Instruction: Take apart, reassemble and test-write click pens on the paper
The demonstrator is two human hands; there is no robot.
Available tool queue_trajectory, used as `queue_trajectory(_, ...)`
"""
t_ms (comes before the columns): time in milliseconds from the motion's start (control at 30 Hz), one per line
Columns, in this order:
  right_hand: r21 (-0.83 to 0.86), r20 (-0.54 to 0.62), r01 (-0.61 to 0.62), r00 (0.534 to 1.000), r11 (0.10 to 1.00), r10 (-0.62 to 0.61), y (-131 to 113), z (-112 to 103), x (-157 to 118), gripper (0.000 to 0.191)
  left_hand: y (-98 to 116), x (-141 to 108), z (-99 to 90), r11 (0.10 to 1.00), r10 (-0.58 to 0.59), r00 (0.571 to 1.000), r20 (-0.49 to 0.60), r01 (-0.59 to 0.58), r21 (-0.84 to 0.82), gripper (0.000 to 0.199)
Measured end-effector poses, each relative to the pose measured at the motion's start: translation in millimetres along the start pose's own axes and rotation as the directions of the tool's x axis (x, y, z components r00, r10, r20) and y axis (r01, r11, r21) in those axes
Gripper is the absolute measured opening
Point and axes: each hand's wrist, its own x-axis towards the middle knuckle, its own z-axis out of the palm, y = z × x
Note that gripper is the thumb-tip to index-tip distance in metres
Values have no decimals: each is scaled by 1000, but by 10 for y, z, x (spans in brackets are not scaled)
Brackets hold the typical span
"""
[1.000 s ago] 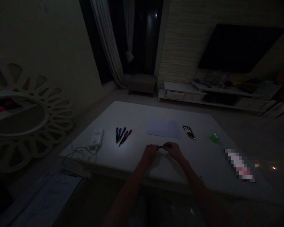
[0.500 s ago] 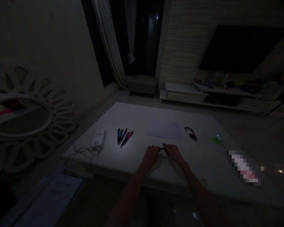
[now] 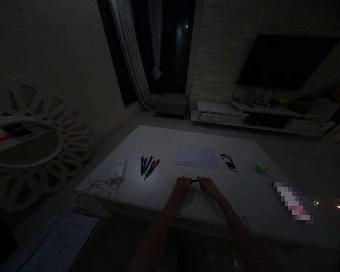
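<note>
My left hand [image 3: 183, 186] and my right hand [image 3: 208, 186] meet over the near part of the white table [image 3: 164, 192]. Between them runs a slim dark pen [image 3: 195, 181], its ends hidden in my fingers. Both hands are closed on it, one at each end. Beyond them lies a white paper sheet [image 3: 197, 157]. Several pens with coloured grips [image 3: 149, 168] are fanned out on the left. A second group of pens, black and white with one red [image 3: 228, 162], lies right of the paper.
A white charger-like box [image 3: 118, 169] with cables sits at the table's left edge. On the right are a green tape roll [image 3: 260, 168] and a blurred-out flat item [image 3: 293, 203]. A round mirror [image 3: 59, 139] stands left; a low cabinet [image 3: 215, 107] runs along the far wall. The room is dim.
My right hand has shifted very slightly to the right along the pen, and my hands stay closed on it. The camera view has tilted up a little.
</note>
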Motion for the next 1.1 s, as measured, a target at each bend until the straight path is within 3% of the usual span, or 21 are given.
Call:
queue_trajectory(367,70,-2,-46,999,997,46,53,31,13,55,11,1,-25,1000,0,1000,-16,0,-7,16)
queue_trajectory(467,99,3,9,1000,995,-9,48,34,10,52,15,-4,-35,1000,2,1000,-22,-2,-14,17)
queue_trajectory(1100,17,-16,25,1000,1000,-24,47,15,-29,50,-15,-13,41,999,38,997,-64,-39,-23,17)
